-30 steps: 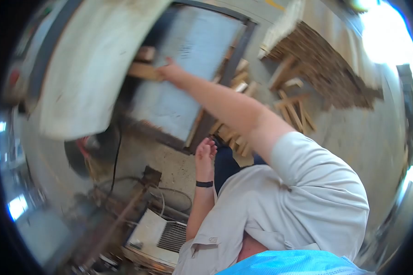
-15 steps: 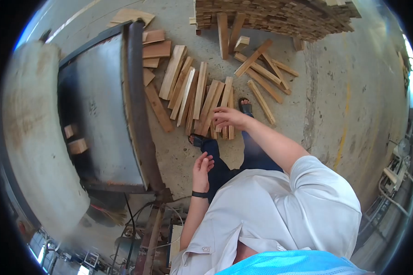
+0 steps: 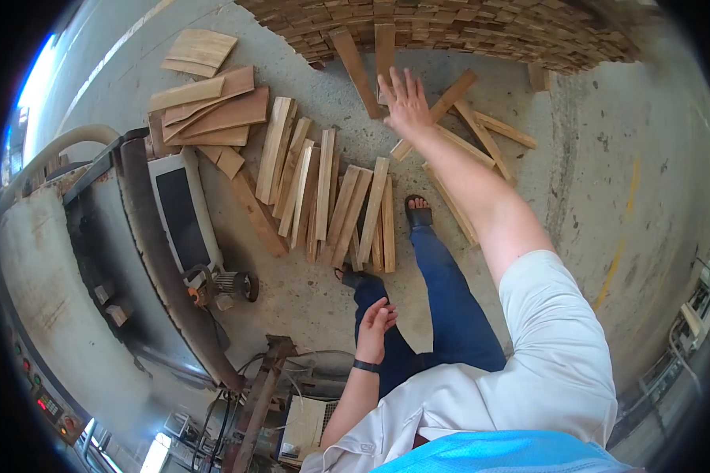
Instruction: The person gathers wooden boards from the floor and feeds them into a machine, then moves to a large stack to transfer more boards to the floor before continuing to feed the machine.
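Note:
My right hand is stretched far forward with its fingers spread and nothing in it. It overlaps the lower end of a wooden board that leans against the big stack, and a second leaning board is just left of it. Below the wrist, loose wooden strips lie crossed on the floor. My left hand, with a black band at the wrist, hangs low before my left leg. Its fingers are loosely bent and hold nothing visible. A row of wooden pieces lies on the floor beyond it.
A tall stack of wood stands at the far side. Flat boards are piled at the left, near a machine and a motor. My sandalled feet are close to the row of pieces.
My right hand has reached forward from above the row to the leaning boards, its fingers spreading. The view has shifted, showing more of the motor and flat boards. My left hand stays low.

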A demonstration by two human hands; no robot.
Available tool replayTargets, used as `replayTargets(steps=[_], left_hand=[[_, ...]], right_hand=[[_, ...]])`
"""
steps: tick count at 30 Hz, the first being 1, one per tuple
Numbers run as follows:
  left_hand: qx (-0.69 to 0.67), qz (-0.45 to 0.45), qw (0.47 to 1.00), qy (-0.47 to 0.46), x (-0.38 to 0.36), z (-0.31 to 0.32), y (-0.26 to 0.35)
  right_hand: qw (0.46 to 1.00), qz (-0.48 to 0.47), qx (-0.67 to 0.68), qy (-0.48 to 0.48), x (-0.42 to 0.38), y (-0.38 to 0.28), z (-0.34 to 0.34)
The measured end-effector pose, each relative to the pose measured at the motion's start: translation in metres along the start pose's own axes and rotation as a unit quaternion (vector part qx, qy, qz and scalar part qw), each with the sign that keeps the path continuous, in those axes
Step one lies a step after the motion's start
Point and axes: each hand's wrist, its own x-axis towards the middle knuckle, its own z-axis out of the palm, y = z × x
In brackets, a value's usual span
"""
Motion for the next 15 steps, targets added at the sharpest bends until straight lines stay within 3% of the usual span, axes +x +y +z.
replayTargets(steps=[11, 13, 15], left_hand=[[-0.029, -0.012, 0.999, 0.036, 0.048, 0.007, -0.012], [-0.036, -0.013, 0.999, 0.038, 0.056, 0.007, -0.013], [-0.043, -0.015, 0.998, 0.04, 0.064, 0.008, -0.015]], right_hand=[[0.997, -0.016, -0.064, 0.039, 0.132, 0.052, 0.003], [0.986, 0.002, 0.004, -0.167, 0.144, 0.05, -0.035], [0.981, 0.017, 0.028, -0.19, 0.147, 0.038, -0.064]])
